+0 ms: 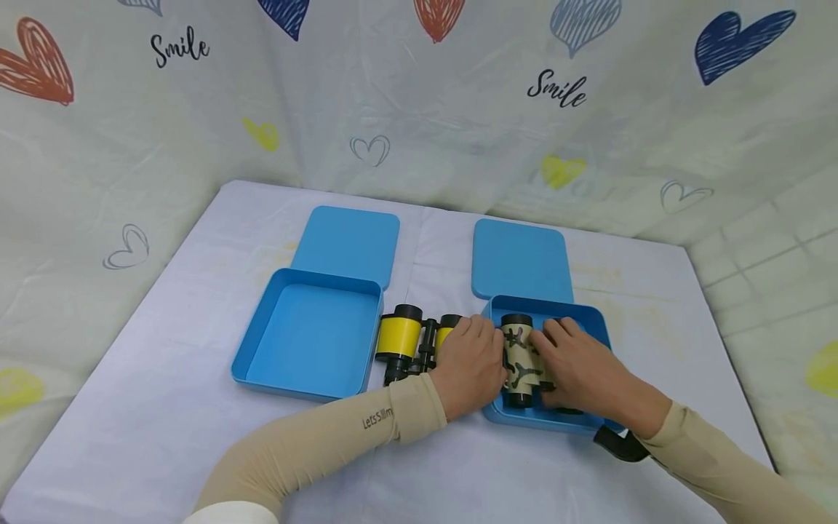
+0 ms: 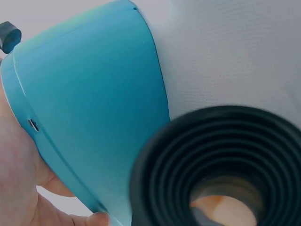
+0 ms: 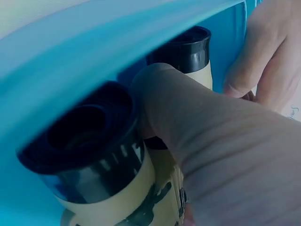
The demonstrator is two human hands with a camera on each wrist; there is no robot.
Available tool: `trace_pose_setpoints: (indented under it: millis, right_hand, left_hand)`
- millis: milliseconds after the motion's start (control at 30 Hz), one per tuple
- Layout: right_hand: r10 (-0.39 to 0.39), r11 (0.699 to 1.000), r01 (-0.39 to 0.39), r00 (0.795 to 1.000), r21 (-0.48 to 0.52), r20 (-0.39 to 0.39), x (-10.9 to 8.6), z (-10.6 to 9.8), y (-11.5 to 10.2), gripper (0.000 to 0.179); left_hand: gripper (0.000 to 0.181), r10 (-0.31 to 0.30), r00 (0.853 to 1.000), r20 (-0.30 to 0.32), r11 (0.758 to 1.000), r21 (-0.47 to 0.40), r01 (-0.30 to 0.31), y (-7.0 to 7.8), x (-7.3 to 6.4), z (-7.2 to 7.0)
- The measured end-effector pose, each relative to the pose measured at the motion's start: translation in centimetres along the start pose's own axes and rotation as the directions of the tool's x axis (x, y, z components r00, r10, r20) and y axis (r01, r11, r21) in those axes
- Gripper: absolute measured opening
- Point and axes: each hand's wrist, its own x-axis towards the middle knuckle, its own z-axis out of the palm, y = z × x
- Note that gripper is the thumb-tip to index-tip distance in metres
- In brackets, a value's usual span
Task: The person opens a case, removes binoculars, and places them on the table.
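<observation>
Camouflage-patterned binoculars (image 1: 519, 360) lie in the right-hand blue box (image 1: 543, 421), their barrels running front to back. My right hand (image 1: 589, 371) grips them from the right, and in the right wrist view its thumb (image 3: 164, 89) reaches between the two black-ended barrels. At the box's left wall, my left hand (image 1: 471, 367) holds the side, with fingers around the wall in the left wrist view. Yellow and black binoculars (image 1: 399, 336) lie on the table just left of that hand, partly covered by it. One black eyepiece (image 2: 155, 174) shows large in the left wrist view.
Another blue box (image 1: 308, 338), with nothing in it, stands open at the left. Behind the boxes, two flat blue lids (image 1: 347, 240) lie on the white-covered table (image 1: 419, 473). A curtain printed with hearts (image 1: 393, 87) hangs along the back.
</observation>
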Motion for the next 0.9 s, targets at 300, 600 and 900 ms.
trace_pose_setpoints:
  millis: [300, 600, 900]
  right_hand:
    - [-0.009, 1.000, 0.008, 1.000, -0.014, -0.024, -0.5, -0.5, 0.3, 0.076]
    - [0.008, 1.000, -0.008, 0.999, -0.015, -0.034, -0.7, -1.3, 0.6, 0.077]
    - [0.010, 1.000, -0.011, 0.997, -0.018, -0.082, -1.1, -1.8, 1.0, 0.078]
  left_hand:
    - [0.035, -0.005, 1.000, -0.008, 1.000, 0.015, 0.005, 0.2, 0.0, 0.0]
    - [0.035, -0.001, 1.000, -0.017, 1.000, 0.003, 0.001, 0.1, -0.1, -0.1]
    - [0.034, -0.003, 0.998, -0.058, 1.000, 0.008, 0.003, 0.0, -0.1, 0.1]
